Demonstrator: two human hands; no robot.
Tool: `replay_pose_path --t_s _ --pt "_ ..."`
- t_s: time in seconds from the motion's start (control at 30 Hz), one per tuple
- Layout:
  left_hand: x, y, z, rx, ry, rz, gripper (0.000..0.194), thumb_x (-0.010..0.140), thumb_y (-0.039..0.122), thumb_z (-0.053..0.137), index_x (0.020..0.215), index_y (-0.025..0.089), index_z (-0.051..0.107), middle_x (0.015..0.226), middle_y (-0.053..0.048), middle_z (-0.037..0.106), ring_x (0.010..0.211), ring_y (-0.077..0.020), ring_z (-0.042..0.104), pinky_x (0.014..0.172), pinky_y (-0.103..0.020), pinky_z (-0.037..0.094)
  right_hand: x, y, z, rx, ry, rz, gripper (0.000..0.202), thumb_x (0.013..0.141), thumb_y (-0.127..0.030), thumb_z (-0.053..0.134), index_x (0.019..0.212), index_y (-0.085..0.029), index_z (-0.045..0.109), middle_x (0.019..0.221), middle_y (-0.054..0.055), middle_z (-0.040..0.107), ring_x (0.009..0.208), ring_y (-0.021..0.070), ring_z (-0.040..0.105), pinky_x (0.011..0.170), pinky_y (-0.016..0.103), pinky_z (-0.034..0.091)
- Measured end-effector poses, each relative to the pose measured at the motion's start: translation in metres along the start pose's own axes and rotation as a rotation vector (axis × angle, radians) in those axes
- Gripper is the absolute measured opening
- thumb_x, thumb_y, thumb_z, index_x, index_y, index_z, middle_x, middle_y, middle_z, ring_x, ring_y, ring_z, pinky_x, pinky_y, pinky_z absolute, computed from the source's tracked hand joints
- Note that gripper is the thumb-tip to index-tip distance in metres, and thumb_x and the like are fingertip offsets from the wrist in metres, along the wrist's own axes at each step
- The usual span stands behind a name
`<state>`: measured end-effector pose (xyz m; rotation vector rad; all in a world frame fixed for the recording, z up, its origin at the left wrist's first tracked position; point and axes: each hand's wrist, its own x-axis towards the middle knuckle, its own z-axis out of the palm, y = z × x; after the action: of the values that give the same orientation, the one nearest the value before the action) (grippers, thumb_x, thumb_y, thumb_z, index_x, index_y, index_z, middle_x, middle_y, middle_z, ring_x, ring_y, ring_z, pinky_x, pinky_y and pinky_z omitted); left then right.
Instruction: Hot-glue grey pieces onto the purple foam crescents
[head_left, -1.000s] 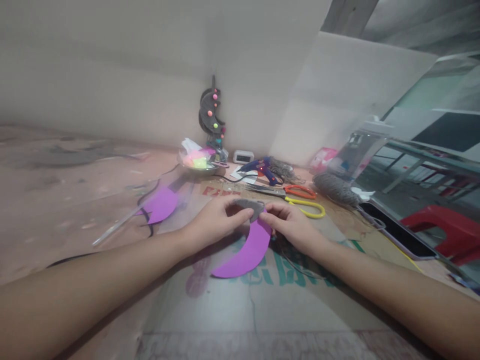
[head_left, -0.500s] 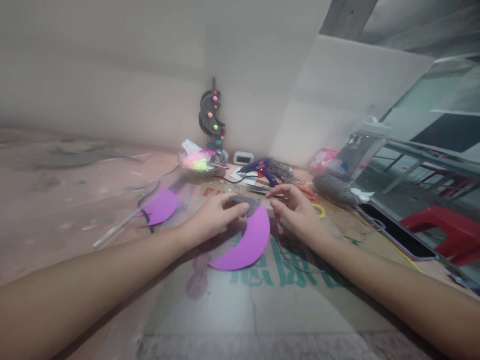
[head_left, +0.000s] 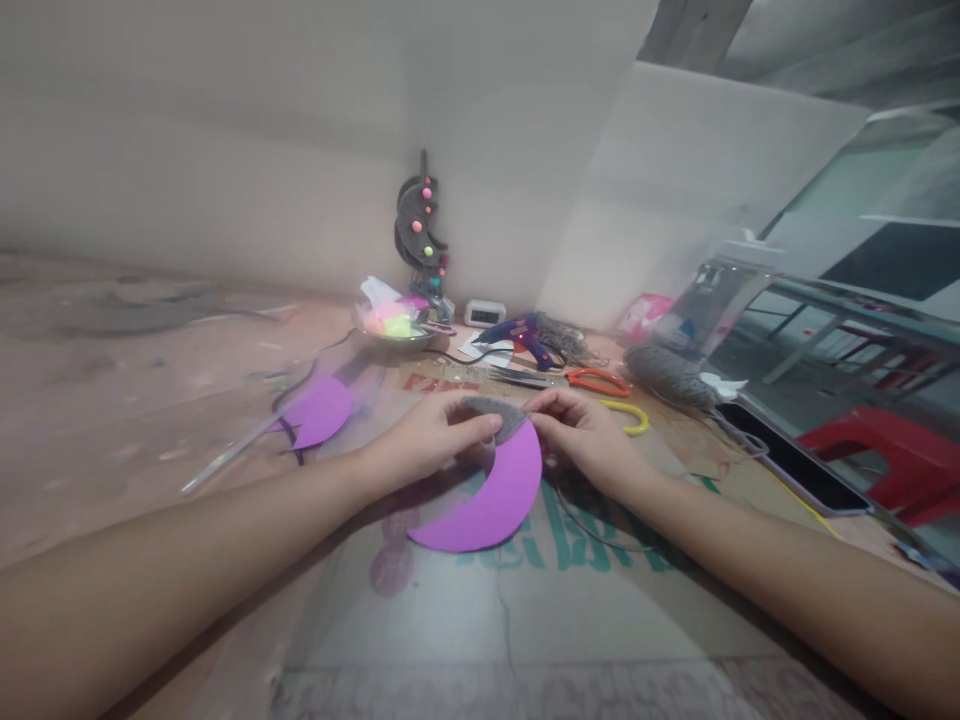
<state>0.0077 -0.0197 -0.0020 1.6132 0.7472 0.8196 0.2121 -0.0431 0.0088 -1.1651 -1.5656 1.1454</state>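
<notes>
A purple paper crescent (head_left: 501, 500) hangs over the cardboard, its upper end wrapped in grey yarn (head_left: 510, 420). My left hand (head_left: 427, 432) is closed on that wrapped end, thumb in front. At the wrap's right edge, my right hand (head_left: 581, 435) pinches the yarn with thumb and forefinger, touching the crescent's edge. A loose grey strand (head_left: 592, 535) trails below my right hand. Beyond my hands lie scissors with an orange handle (head_left: 600, 381) and a yellow handle (head_left: 636, 418).
A glue gun (head_left: 525, 338), a small clock (head_left: 484, 313) and a bowl (head_left: 397, 342) stand at the back near a decorated grey crescent ornament (head_left: 420, 225). To the right are a yarn ball (head_left: 667, 378), a phone (head_left: 795, 460) and a clear container (head_left: 712, 300). Purple paper (head_left: 322, 410) lies left.
My right hand has moved left to the wrapped end, and its fingers have closed at the crescent's edge. The crescent's lower tip has shifted slightly down and left.
</notes>
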Motion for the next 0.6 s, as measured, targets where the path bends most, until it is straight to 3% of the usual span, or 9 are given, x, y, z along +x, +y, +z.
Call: replay_pose_path --t_s 0.2,0.5,0.6 --pt "0.0000 0.0006 -0.0001 0.004 -0.035 0.005 0.025 0.082 0.038 0.060 0.087 0.014 0.062 0.064 0.001 0.056 0.057 -0.0101 0.053 0.055 -0.022 0.042 -0.0005 0.0013 -0.0012 -0.059 -0.017 0.015 0.029 0.080 -0.047 0.063 0.081 -0.018 0.059 0.053 -0.006 0.049 0.044 0.0073 0.041 0.041 0.020 0.034" --pt "0.0004 0.0042 0.0013 0.054 -0.059 0.034 0.024 0.083 0.039 0.057 0.082 0.015 0.062 0.068 0.000 0.060 0.060 -0.0115 0.056 0.058 -0.023 0.043 -0.0008 -0.0005 -0.0007 -0.168 -0.078 -0.024 0.040 0.086 -0.056 0.051 0.073 -0.018 0.052 0.056 -0.005 0.043 0.049 0.0081 0.039 0.046 0.021 0.031" --pt "0.0000 0.0030 0.0008 0.051 -0.045 0.012 0.025 0.083 0.039 0.057 0.087 0.015 0.062 0.070 0.000 0.061 0.061 -0.0117 0.057 0.056 -0.022 0.042 -0.0025 -0.0003 -0.0010 -0.114 -0.099 -0.032 0.037 0.086 -0.056 0.052 0.084 -0.018 0.055 0.059 -0.005 0.044 0.051 0.0087 0.040 0.046 0.021 0.032"
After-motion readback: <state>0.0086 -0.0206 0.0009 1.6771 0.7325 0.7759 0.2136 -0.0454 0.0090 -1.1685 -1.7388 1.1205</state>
